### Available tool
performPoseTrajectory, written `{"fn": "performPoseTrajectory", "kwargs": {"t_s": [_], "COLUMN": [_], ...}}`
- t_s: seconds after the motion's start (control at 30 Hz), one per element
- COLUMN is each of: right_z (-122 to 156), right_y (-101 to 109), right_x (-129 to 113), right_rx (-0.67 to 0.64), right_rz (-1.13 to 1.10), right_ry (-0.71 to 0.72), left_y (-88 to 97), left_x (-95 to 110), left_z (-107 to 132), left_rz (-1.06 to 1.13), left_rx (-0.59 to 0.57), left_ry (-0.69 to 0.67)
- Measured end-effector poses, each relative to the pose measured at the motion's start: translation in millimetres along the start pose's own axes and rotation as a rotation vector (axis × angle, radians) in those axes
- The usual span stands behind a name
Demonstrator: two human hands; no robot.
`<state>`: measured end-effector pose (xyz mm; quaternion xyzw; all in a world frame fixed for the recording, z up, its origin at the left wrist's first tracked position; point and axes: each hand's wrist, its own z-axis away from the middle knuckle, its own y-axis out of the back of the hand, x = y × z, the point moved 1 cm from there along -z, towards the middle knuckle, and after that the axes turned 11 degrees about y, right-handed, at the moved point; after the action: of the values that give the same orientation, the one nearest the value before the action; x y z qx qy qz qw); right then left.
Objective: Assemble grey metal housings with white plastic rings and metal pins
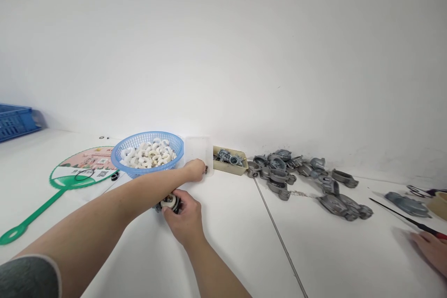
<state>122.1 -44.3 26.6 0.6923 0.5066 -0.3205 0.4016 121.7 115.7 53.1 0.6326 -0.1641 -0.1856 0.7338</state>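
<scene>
Under the crossing left forearm (118,205), the right hand (186,219) is clamped round a dark metal housing (158,206) with a white ring (167,205), partly hidden. Up at the clear plastic box (198,148), the left hand (194,170) curls by a small dark piece (206,169); can't tell if it's pinched. Beyond, the forearm masks the blue basket's (131,144) base; far right, the frame cuts off a co-worker's hand (432,250) and screwdriver (401,215).

Note: your L hand (194,170) masks part of the clear box (199,147), and the dark pc. (206,169) at its fingertips is too small to ID. Your L forearm (139,194) and R hand (186,218) partly cover the assy. w/ white ring (169,202). Pic edges crop the blue crate (17,121) (L), co-worker's hand (431,249) and red-handled tool (415,224) (R).
</scene>
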Motion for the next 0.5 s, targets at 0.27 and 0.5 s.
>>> {"fn": "performPoseTrajectory", "kwargs": {"t_s": [0.27,0.5], "right_z": [0.6,-0.1], "right_y": [-1.5,-2.0], "right_x": [2.5,4.5], "right_rx": [0.007,0.010], "right_rz": [0.011,0.019], "right_ry": [0.001,0.011], "left_y": [1.0,-1.4], "left_x": [0.0,-0.4], "left_z": [3.9,0.6], "left_rz": [0.007,0.000], "left_rx": [-0.001,-0.012], "left_ry": [0.030,0.086]}}
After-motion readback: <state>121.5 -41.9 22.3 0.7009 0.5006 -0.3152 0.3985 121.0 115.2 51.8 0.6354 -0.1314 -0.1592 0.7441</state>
